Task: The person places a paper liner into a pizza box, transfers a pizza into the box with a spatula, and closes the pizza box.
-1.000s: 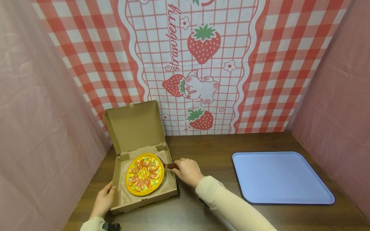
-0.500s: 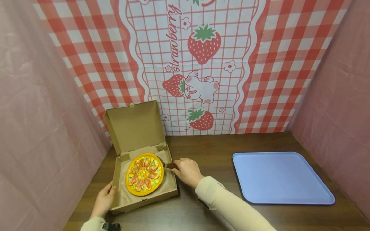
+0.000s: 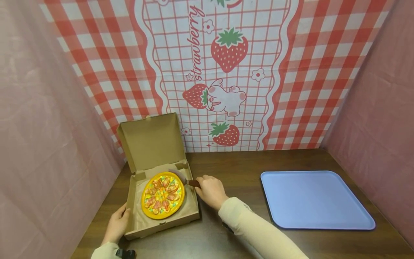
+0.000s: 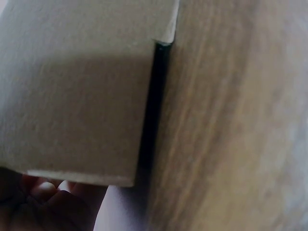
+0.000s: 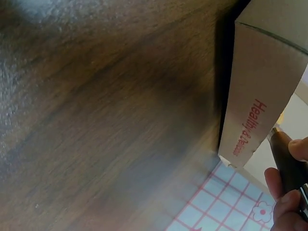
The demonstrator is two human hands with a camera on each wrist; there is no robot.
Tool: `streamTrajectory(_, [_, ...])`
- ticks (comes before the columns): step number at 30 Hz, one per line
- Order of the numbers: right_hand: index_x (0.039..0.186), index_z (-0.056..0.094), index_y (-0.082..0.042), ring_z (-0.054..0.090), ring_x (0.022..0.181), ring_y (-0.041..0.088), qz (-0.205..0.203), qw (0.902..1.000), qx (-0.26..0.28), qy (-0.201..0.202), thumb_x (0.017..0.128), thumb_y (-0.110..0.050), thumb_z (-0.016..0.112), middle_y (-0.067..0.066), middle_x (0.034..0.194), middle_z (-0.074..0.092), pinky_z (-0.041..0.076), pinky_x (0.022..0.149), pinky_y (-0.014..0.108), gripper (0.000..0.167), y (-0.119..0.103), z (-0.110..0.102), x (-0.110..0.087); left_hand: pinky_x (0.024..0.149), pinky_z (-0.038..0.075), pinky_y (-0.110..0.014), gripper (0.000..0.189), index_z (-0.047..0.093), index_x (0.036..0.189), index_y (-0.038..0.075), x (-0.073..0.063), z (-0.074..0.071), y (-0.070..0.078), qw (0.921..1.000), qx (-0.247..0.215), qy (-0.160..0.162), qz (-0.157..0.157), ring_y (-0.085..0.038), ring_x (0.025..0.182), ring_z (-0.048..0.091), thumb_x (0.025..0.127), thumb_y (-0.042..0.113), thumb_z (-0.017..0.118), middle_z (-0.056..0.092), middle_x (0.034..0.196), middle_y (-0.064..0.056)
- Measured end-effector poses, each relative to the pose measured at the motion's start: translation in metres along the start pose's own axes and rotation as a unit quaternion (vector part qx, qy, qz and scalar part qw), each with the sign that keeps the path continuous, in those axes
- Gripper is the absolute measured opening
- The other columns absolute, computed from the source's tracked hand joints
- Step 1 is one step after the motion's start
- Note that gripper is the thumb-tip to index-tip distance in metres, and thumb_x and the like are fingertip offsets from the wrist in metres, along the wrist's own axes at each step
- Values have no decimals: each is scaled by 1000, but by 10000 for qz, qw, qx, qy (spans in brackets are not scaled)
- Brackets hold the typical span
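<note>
1. The left hand [image 3: 117, 223], at the end of a cream sleeve, touches the left side wall of the box; the left wrist view is dim and blurred, so I cannot tell how far its fingers curl round the cardboard.
2. The square brown cardboard pizza box [image 3: 168, 223] sits on the dark brown wood-grain table [image 3: 233, 169], its lid [image 3: 148, 144] standing up at the back.
3. Inside the box, the round yellow-rimmed pizza with reddish toppings [image 3: 163, 195] lies over crinkled brown paper [image 3: 139, 212].
4. The flat serving tool with a grey metal blade and dark brown handle [image 3: 194, 183] reaches in across the right wall (printed in red with "Healthy & Delicious"), its blade at the pizza's upper-right edge.
5. The right hand [image 3: 210, 190], beside the box, has its thumb and fingers closed round the handle.
6. The pale blue rectangular tray with rounded corners [image 3: 317, 198] lies well apart at the far right.
</note>
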State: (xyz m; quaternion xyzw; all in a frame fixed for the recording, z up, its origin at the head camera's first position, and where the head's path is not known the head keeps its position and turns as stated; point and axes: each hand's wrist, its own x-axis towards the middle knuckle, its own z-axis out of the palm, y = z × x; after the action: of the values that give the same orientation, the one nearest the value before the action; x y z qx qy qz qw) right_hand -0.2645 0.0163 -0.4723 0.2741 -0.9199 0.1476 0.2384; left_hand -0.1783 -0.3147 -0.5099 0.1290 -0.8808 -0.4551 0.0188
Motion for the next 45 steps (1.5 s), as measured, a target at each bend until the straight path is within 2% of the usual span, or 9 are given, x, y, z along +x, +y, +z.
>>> streamTrajectory(6, [90,71,-11,64,68,21,32,10000,13,7,84,-27,76,3,75,66,52,55,36,18,1,0,-1,116,28,-57,51,26,149,-11,1,0,0,10000,24,-40,6,-47,140,31,105,14,35,29,151,-33])
streamTrajectory(21, [95,70,-11,65,72,22,64,9998,-39,157,84,-26,76,4,80,67,54,59,37,20,2,2,-1,113,33,-56,50,28,148,-11,1,0,0,10000,-15,11,37,-47,137,36,105,13,34,31,150,-33])
streamTrajectory(29, [101,70,-10,65,76,22,233,9996,-67,117,85,-25,75,5,85,67,54,61,37,23,5,3,0,116,27,-57,51,25,150,-10,0,-1,1,10000,0,-74,-37,-48,139,32,106,15,34,28,151,-33])
streamTrajectory(45, [102,70,-9,64,77,22,149,9995,-45,273,84,-23,77,5,86,67,55,63,37,24,6,1,-1,116,26,-57,51,26,149,-10,-1,-1,3,10000,36,-37,-36,-49,140,31,106,14,34,29,151,-33])
